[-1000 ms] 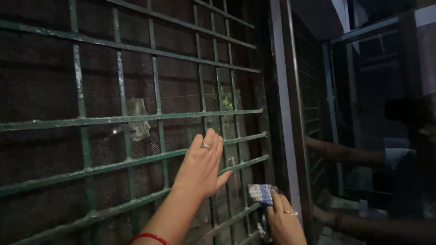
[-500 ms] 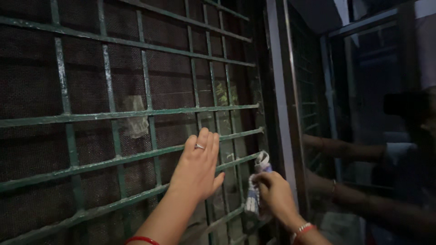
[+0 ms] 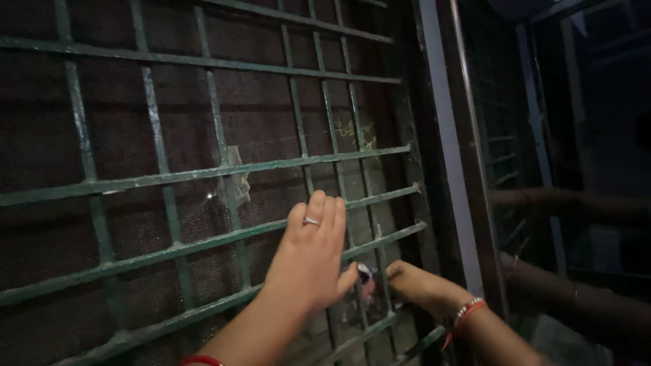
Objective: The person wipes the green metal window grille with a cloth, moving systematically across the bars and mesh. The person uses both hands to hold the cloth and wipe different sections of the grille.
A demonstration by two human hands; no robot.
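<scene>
Here the left hand [image 3: 308, 261] lay flat against a green metal grille [image 3: 203, 173], its fingers [image 3: 325, 213] stretched out and released, gripping nothing, the palm pressed near one of the slanting horizontal bars. A ring [image 3: 311, 221] sat on one finger, and a red bangle [image 3: 200, 360] showed at the wrist at the near edge of the view. Just to the right and a little lower, the right hand [image 3: 417, 285] reached in toward the grille with its fingers clenched around a small cloth [image 3: 366, 278], a pale, bluish-white scrap with a touch of pink, held against the bars low on the grille, between the two hands and partly hidden behind the left thumb. Red and white bangles [image 3: 466, 312] circled the right wrist. Behind the bars lay a dark mesh screen [image 3: 122, 108], and a pale scrap of paper or tape [image 3: 234, 179] clung to it left of the hands, higher up. To the right of the grille stood a grey upright frame post [image 3: 444, 156], and farther right a dark glass panel [image 3: 583, 169] carried dim reflections of arms; what else lay in that dark area I could not tell.
</scene>
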